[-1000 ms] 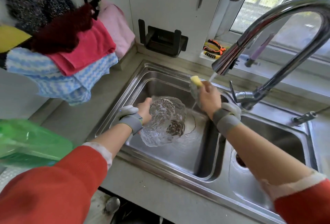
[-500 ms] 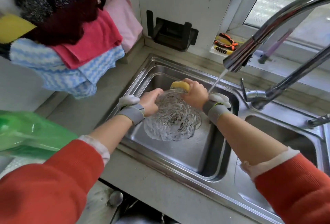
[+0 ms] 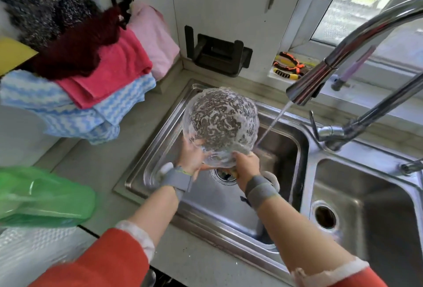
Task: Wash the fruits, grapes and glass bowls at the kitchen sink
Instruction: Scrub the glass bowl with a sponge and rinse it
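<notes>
Over the left basin (image 3: 146, 163) of the steel sink I hold a clear textured glass bowl (image 3: 219, 124), tipped up so its sudsy outside faces me. My left hand (image 3: 191, 158) grips the bowl's lower left rim. Against the lower right rim sits my right hand (image 3: 248, 166), closed on a yellow sponge (image 3: 233, 173) that is mostly hidden under the bowl. A thin stream of water (image 3: 273, 122) runs from the faucet head (image 3: 306, 85) into the basin just right of the bowl, without touching it. No fruit or grapes are in view.
The right basin (image 3: 366, 206) has an open drain. Stacked towels (image 3: 103, 74) hang over the counter at left, with a green plastic bag (image 3: 41, 195) nearer me. A black holder (image 3: 219, 58) is on the wall, and pliers (image 3: 288, 65) lie on the windowsill.
The bowl has been lifted and turned so its foamy outside faces up. My right hand moved with the sponge from under the faucet, over the bowl's top, down to its lower rim.
</notes>
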`<move>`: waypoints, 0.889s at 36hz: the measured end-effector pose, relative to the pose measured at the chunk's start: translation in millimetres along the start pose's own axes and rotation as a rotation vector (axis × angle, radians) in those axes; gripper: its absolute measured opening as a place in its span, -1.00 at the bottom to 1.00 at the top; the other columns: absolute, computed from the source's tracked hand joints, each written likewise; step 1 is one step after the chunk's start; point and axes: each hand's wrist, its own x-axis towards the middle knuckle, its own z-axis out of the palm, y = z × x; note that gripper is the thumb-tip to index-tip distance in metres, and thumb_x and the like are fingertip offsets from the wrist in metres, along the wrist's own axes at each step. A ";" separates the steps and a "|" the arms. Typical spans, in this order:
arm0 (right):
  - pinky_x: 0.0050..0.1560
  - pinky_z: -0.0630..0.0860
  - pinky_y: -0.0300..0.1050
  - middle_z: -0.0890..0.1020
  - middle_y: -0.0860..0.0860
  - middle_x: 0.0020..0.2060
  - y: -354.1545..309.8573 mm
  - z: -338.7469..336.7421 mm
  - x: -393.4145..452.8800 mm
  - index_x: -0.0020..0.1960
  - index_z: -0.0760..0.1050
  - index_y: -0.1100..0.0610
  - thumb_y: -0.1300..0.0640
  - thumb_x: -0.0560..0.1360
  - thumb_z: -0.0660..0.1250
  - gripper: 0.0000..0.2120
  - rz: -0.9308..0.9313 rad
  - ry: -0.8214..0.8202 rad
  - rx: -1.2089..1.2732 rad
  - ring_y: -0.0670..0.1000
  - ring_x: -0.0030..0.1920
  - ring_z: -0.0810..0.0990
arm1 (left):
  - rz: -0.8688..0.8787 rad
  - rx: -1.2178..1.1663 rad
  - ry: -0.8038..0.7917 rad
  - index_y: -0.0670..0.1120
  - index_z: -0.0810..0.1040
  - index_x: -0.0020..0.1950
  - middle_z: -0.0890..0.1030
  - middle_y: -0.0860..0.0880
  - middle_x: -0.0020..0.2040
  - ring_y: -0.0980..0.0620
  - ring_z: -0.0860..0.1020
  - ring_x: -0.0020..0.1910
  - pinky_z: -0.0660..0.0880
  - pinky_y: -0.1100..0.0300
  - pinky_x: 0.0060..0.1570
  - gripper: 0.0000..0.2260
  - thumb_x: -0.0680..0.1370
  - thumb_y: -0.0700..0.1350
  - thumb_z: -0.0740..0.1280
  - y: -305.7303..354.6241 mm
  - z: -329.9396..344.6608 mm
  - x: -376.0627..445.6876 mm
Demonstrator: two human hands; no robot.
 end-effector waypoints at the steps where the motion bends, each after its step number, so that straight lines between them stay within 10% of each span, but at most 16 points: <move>1: -0.28 0.51 -0.02 0.57 0.21 -0.28 -1.9 -1.1 3.6 -0.07 0.51 0.24 0.41 0.46 0.20 -0.83 -0.011 -0.001 -0.031 0.15 -0.36 0.56 | -0.025 0.018 -0.006 -0.04 0.22 0.45 0.56 -0.06 0.22 -0.12 0.62 0.05 0.64 0.07 -0.31 -0.48 0.57 -0.46 0.08 0.3 4.7 -5.3; 6: 0.00 0.63 0.08 0.66 0.17 -0.08 -27.1 -29.9 17.7 0.07 0.55 0.18 0.38 0.45 0.20 -0.72 -0.139 -0.001 -0.434 0.17 -0.05 0.66 | -0.121 0.268 0.057 0.01 0.36 0.11 0.54 -0.04 -0.03 0.01 0.55 -0.18 0.55 -0.05 -0.11 -0.68 0.54 -0.39 0.23 16.6 -18.0 15.3; 9: -0.15 0.60 -0.07 0.64 0.11 -0.14 -47.8 -39.3 22.6 0.07 0.56 0.18 0.33 0.43 0.27 -0.75 -0.253 -0.045 -0.685 0.09 -0.10 0.63 | -0.001 0.651 0.023 -0.05 0.41 0.31 0.56 -0.06 0.11 -0.06 0.55 0.02 0.49 0.08 0.05 -0.62 0.52 -0.29 0.31 37.8 -26.6 31.7; 13: -0.09 0.57 -0.09 0.66 0.09 -0.15 -68.8 -32.9 23.3 0.05 0.60 0.13 0.30 0.38 0.32 -0.73 -0.431 -0.179 -0.878 0.04 -0.14 0.62 | -0.033 1.098 -0.187 -0.04 0.63 0.08 0.64 -0.08 0.08 -0.12 0.61 0.07 0.56 0.03 0.06 -0.72 0.38 -0.04 0.39 37.1 -34.3 37.5; 18: -0.17 0.52 -0.10 0.61 -0.05 -0.32 -78.4 -28.2 22.9 -0.12 0.55 -0.05 0.25 0.42 0.35 -0.81 -0.599 -0.112 -0.787 -0.02 -0.27 0.56 | 0.020 0.623 -0.052 -0.09 0.51 -0.08 0.57 -0.07 0.04 -0.07 0.62 -0.12 0.62 -0.03 -0.40 -0.76 0.55 -0.42 0.20 8.8 -38.7 38.3; 25: 0.03 0.62 0.01 0.66 0.15 -0.08 -32.7 -35.8 15.8 -0.01 0.57 0.13 0.31 0.48 0.28 -0.84 -0.193 0.070 -0.353 0.16 -0.02 0.66 | 0.034 0.562 0.125 0.07 0.47 -0.04 0.59 0.06 -0.13 -0.15 0.63 -0.06 0.61 -0.07 -0.12 -0.61 0.53 -0.41 0.07 -13.5 -35.3 44.8; 30: -0.61 0.51 -0.18 0.55 0.16 -0.27 3.6 -1.7 -9.9 -0.10 0.48 0.18 0.40 0.52 0.15 -0.80 0.127 0.035 0.095 0.05 -0.46 0.54 | -0.023 0.199 0.241 -0.01 0.52 -0.17 0.62 -0.11 -0.09 -0.21 0.63 0.00 0.58 -0.23 -0.09 -0.64 0.50 -0.43 0.10 -27.7 -0.8 23.9; 32: -0.33 0.65 0.07 0.55 0.19 -0.20 0.4 0.6 -10.9 -0.05 0.47 0.22 0.41 0.52 0.12 -0.81 0.136 0.020 0.115 0.18 -0.24 0.64 | -0.094 0.150 0.212 0.00 0.52 -0.14 0.63 -0.13 -0.01 -0.23 0.63 0.02 0.60 -0.23 -0.17 -0.64 0.50 -0.41 0.07 -27.1 4.5 18.8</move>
